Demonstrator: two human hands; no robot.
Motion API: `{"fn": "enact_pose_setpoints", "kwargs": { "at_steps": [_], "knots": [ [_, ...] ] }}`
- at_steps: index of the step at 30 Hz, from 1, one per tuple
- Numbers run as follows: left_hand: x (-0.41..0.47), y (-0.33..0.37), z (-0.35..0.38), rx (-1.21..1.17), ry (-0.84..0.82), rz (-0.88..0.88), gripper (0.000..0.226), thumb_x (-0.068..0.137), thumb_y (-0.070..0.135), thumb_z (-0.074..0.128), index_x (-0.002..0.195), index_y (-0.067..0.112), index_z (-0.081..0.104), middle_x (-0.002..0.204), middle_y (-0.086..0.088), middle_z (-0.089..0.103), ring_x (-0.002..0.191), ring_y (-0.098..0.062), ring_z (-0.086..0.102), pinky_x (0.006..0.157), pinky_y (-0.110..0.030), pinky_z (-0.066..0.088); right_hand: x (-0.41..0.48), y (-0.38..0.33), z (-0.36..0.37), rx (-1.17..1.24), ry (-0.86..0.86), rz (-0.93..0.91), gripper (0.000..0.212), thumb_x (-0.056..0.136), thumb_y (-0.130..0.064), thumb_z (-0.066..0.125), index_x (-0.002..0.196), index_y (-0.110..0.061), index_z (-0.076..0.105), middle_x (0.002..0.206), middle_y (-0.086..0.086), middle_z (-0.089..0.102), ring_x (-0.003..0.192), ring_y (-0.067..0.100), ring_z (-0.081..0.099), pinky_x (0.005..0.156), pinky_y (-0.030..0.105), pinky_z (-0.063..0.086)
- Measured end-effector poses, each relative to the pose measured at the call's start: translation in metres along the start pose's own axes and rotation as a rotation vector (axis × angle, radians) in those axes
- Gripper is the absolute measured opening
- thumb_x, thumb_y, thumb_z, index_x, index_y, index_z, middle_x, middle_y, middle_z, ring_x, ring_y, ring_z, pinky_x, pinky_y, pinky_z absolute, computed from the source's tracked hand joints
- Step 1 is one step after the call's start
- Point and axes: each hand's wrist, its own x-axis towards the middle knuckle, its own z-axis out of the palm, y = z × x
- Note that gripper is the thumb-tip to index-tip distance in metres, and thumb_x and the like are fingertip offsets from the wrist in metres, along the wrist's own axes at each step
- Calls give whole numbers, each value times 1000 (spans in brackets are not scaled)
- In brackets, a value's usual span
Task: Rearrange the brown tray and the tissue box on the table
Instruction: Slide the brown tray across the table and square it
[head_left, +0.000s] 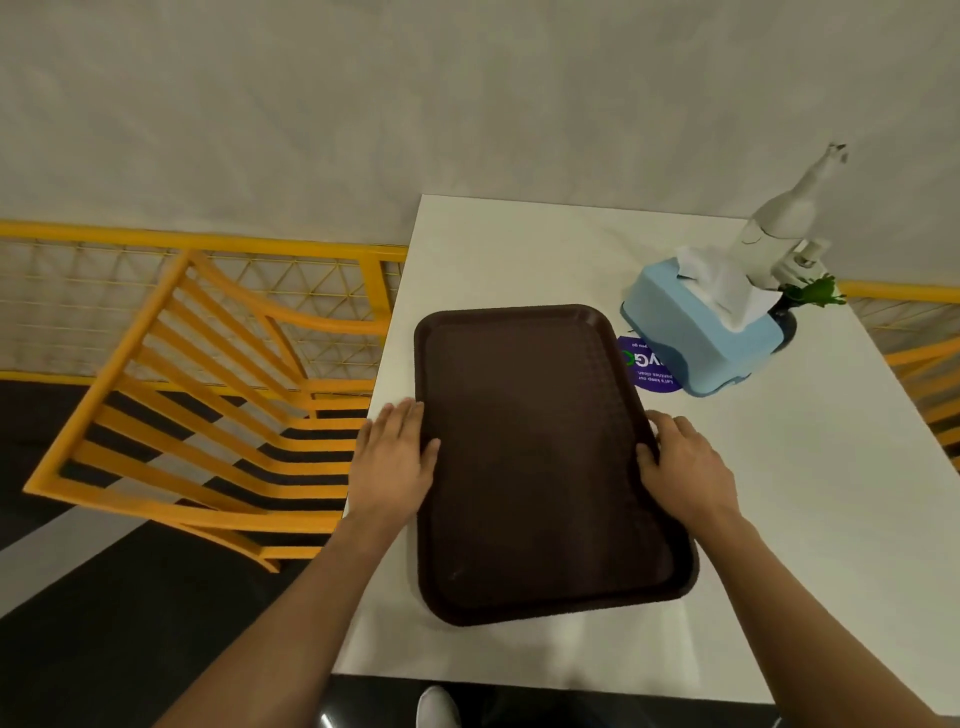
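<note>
Both hands are on the brown tray (540, 457), which lies flat on the near-left part of the white table (810, 519). The left hand (395, 457) presses its left rim with fingers loosely spread; the right hand (685, 462) curls over the right rim. Farther right sits the blue tissue box (696, 332), beside the tray's far corner, partly covering a purple sticker (647, 371). A white bottle (779, 223) stands behind it.

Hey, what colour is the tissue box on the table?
Light blue, with white tissue sticking out the top; the tissue box shows clearly in the head view.
</note>
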Motion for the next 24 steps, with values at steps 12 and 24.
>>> {"fn": "enact_pose_setpoints", "kwargs": {
  "at_steps": [12, 24],
  "knots": [
    [25, 3, 7, -81, 64, -86, 51, 108, 29, 33, 157, 16, 35, 158, -4, 44, 150, -21, 33, 124, -43, 22, 42, -14, 18, 181, 49, -88, 53, 103, -19, 51, 155, -17, 39, 135, 15, 62, 110, 36, 66, 91, 46, 54],
    [70, -16, -12, -229, 171, -71, 40, 105, 20, 50, 141, 6, 58, 140, -12, 63, 129, -26, 59, 108, -42, 48, 73, -52, 14, 235, -29, -41, 55, 104, -20, 53, 156, -12, 38, 138, 15, 60, 118, 35, 62, 96, 46, 52]
  ]
}}
